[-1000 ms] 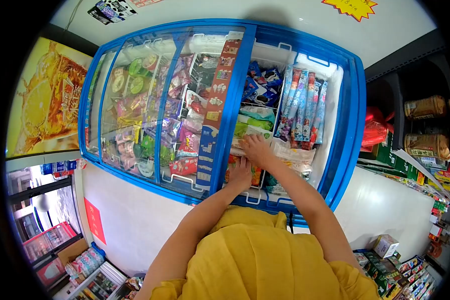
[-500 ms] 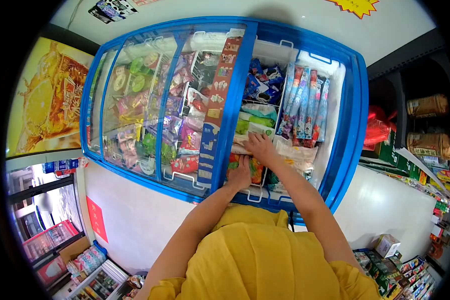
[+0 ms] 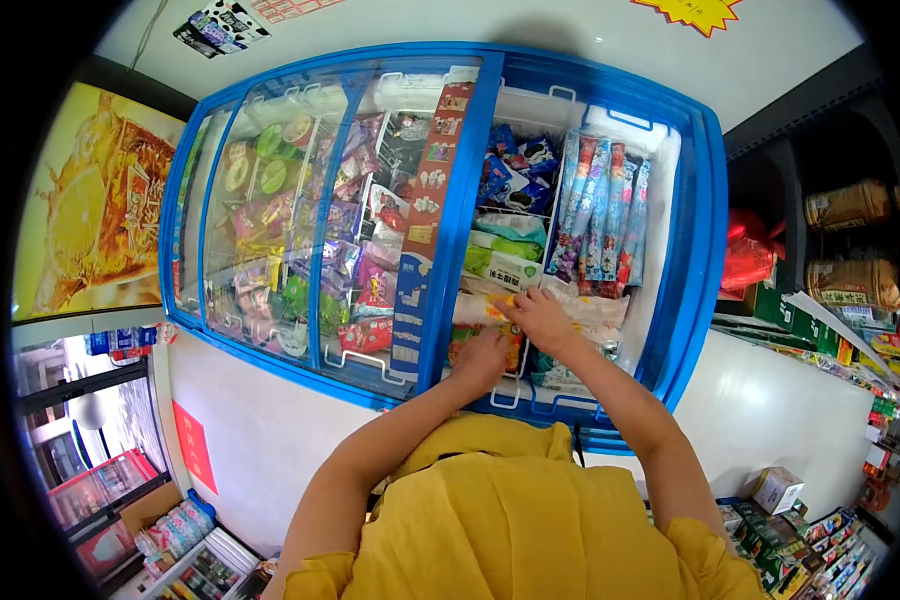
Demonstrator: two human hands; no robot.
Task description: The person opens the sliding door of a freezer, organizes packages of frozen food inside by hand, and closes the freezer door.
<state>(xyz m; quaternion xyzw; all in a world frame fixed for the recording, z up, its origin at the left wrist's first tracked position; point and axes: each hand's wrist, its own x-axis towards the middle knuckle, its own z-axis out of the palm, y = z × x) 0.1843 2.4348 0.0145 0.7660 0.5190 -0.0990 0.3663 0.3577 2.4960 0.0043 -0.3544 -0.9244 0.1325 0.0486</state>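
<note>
Both hands are inside the right half of a blue-framed chest freezer [image 3: 705, 250]. My right hand [image 3: 542, 318] has its fingers bent around the end of a white-and-yellow ice cream packet [image 3: 498, 308]. Just nearer to me, my left hand [image 3: 482, 362] is closed over orange-and-green ice cream packets [image 3: 513, 350]; its fingertips are partly hidden. Beyond the hands lie a white-and-green packet [image 3: 513, 268] and green packets [image 3: 482, 252]. Blue ice cream packets [image 3: 518, 185] fill the far compartment. Long blue and red ice cream packets [image 3: 598, 205] stand to its right.
A sliding glass lid [image 3: 270, 220] covers the freezer's left half, over several coloured packets. White wire dividers [image 3: 510, 392] split the compartments. Shelves with brown packages [image 3: 850, 285] stand at the right, beside a red bag [image 3: 750, 250]. My yellow clothing touches the freezer's near side.
My right hand has moved toward me and slightly right, uncovering the white-and-green packet. My left hand has shifted slightly nearer, and its fingers are more curled.
</note>
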